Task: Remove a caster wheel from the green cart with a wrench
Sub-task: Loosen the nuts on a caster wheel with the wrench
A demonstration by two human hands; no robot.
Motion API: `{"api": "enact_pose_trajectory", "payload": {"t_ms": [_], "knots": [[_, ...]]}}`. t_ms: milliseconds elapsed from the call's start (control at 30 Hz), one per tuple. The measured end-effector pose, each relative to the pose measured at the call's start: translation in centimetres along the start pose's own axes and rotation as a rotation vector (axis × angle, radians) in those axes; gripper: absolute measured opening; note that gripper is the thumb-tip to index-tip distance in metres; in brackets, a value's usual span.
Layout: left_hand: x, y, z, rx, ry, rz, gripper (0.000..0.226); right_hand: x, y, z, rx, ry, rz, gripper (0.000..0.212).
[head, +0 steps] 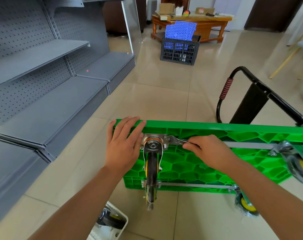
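The green cart (208,163) lies upside down on the floor, its ribbed underside facing up. A caster wheel (152,163) with a silver mounting plate sits at the cart's far left corner. My left hand (124,144) rests flat with straight fingers on that corner, just left of the plate. My right hand (208,151) grips the handle of a silver wrench (176,140), whose jaw sits on a bolt at the plate's upper right corner.
Other casters (298,161) (246,203) stand on the cart's right side. The black folded handle (254,99) lies beyond it. Grey shelving (48,94) runs along the left. A white box (111,222) with a wheel sits near my left arm. A dark crate (179,49) stands farther off.
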State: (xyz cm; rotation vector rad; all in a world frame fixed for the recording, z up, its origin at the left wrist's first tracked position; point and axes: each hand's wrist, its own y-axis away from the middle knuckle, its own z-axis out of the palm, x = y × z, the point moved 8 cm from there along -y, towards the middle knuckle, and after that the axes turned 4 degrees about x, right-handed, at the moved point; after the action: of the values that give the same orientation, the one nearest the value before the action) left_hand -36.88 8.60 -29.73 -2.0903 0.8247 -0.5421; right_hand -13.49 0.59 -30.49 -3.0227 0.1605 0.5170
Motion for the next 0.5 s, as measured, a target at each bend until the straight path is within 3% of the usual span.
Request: {"api": "enact_pose_trajectory", "payload": {"t_ms": [300, 500], "knots": [[0.0, 0.0, 0.0, 0.008, -0.006, 0.010, 0.036, -0.4, 0.8, 6.7, 0.093, -0.549, 0.148, 0.030], [0.0, 0.0, -0.1, -0.007, -0.004, 0.001, 0.037, -1.2, 0.5, 7.6, 0.157, -0.694, 0.170, 0.025]]}}
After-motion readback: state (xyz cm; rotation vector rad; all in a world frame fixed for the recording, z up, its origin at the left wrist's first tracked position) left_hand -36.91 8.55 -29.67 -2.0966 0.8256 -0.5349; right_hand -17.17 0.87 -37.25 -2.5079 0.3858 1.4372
